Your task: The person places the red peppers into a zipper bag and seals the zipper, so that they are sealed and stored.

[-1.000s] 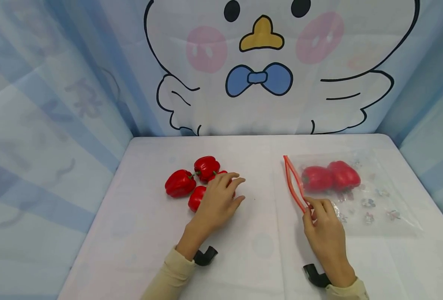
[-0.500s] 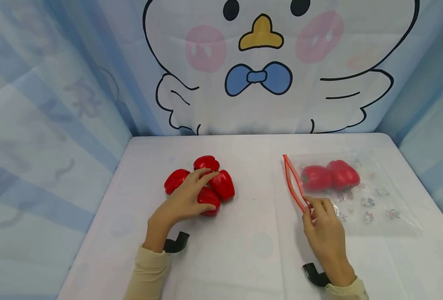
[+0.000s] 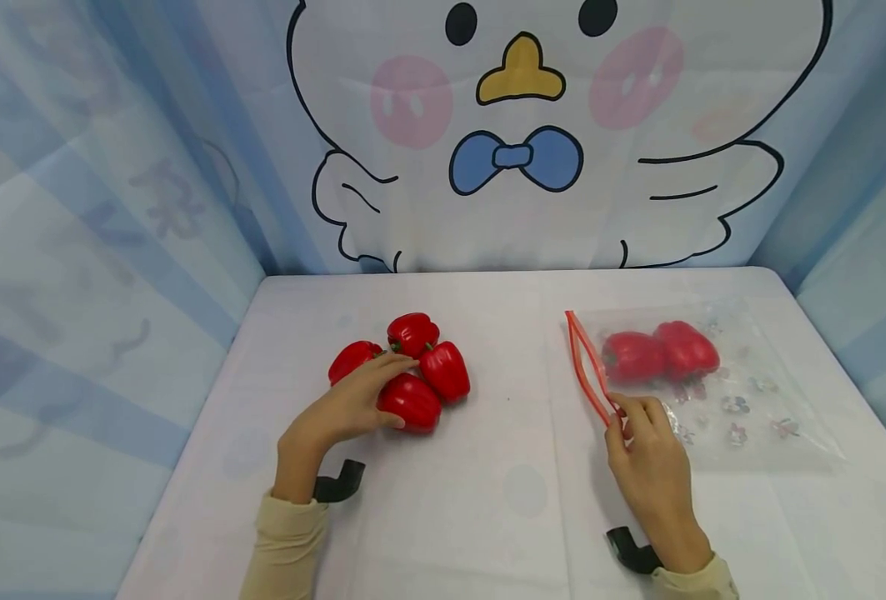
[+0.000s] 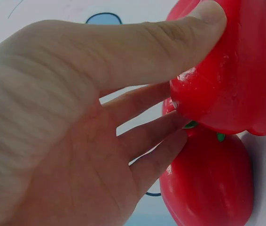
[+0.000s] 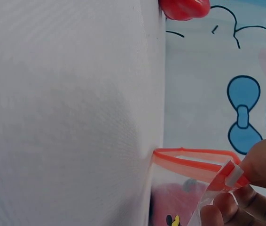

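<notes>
In the head view, my left hand (image 3: 341, 408) grips the nearest red bell pepper (image 3: 416, 402) of a group on the table. The left wrist view has my thumb on that bell pepper's near side, and the other fingers reach behind it. A left bell pepper (image 3: 352, 360), a back one (image 3: 411, 333) and a right one (image 3: 446, 371) surround it. Farther right, my right hand (image 3: 648, 467) pinches the orange-red zip edge (image 3: 581, 358) of a clear zip bag (image 3: 780, 392). Two red bell peppers (image 3: 660, 354) lie inside. The bag's mouth gapes, with a white slider (image 5: 233, 175) near my fingers.
The white-covered table (image 3: 488, 517) ends at a back edge against a cartoon-printed curtain (image 3: 518, 225). Blue-and-white curtains (image 3: 75, 333) hang at both sides. A black curved piece (image 3: 341, 482) shows at my left wrist and another (image 3: 630, 552) at my right.
My left hand has moved left and back from the right bell pepper to the nearest one. That bell pepper has shifted slightly left. My right hand and the bag have stayed put.
</notes>
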`<state>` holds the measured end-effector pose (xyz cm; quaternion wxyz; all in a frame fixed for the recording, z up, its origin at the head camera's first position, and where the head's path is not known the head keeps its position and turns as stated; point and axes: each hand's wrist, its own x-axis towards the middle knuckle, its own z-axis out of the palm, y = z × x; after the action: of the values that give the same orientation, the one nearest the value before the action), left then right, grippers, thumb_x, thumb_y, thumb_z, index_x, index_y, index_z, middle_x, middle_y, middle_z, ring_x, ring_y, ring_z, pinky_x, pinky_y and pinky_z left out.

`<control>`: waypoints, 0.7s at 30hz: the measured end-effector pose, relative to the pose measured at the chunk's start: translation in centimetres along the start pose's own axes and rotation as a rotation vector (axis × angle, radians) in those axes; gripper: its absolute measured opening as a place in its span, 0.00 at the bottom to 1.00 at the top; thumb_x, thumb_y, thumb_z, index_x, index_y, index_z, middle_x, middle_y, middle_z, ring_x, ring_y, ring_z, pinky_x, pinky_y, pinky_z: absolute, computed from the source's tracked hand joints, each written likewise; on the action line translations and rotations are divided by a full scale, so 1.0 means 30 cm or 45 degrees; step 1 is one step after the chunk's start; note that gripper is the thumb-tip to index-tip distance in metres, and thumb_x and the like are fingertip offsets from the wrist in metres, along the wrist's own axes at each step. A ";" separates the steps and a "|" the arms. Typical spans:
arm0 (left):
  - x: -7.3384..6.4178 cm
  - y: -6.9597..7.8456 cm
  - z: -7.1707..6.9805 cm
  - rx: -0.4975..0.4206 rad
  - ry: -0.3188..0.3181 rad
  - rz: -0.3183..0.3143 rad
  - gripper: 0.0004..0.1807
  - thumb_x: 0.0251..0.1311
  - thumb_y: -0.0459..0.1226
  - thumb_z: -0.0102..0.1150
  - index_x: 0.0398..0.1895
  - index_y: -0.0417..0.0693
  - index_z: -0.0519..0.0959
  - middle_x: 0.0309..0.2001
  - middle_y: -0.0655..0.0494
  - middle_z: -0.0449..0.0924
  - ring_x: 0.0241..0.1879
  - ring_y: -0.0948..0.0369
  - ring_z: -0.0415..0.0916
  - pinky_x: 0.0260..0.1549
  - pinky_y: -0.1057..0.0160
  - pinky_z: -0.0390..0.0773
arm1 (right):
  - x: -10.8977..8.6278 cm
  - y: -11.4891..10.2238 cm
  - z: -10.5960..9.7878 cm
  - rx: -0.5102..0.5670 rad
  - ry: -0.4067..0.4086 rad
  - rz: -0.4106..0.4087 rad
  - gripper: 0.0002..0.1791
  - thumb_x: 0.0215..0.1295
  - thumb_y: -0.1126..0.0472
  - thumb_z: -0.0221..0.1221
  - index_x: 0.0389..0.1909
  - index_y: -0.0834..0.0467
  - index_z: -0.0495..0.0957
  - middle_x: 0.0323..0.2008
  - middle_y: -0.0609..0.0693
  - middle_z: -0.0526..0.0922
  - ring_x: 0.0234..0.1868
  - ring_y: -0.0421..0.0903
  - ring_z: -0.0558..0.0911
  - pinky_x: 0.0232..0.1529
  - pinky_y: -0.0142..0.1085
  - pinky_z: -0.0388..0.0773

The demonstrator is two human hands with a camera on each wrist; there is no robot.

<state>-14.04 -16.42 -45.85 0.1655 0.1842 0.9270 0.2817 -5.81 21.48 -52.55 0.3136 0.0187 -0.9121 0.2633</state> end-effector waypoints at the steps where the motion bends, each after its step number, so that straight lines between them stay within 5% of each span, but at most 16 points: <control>1: 0.000 0.000 0.000 0.003 -0.006 -0.005 0.46 0.54 0.36 0.78 0.77 0.54 0.68 0.79 0.48 0.63 0.79 0.44 0.58 0.63 0.38 0.79 | 0.000 0.000 0.000 0.002 -0.001 0.001 0.17 0.58 0.75 0.65 0.49 0.64 0.85 0.38 0.57 0.81 0.27 0.44 0.75 0.22 0.29 0.70; 21: -0.008 0.006 0.005 0.030 0.022 0.050 0.40 0.50 0.36 0.81 0.70 0.52 0.77 0.71 0.50 0.75 0.73 0.47 0.68 0.61 0.42 0.82 | -0.001 0.003 0.001 0.011 0.003 0.003 0.17 0.58 0.75 0.64 0.49 0.65 0.84 0.38 0.57 0.81 0.26 0.45 0.76 0.22 0.30 0.71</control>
<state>-13.73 -16.32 -45.80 0.1498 0.2017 0.9279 0.2755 -5.81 21.54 -52.63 0.3143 0.0188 -0.9107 0.2676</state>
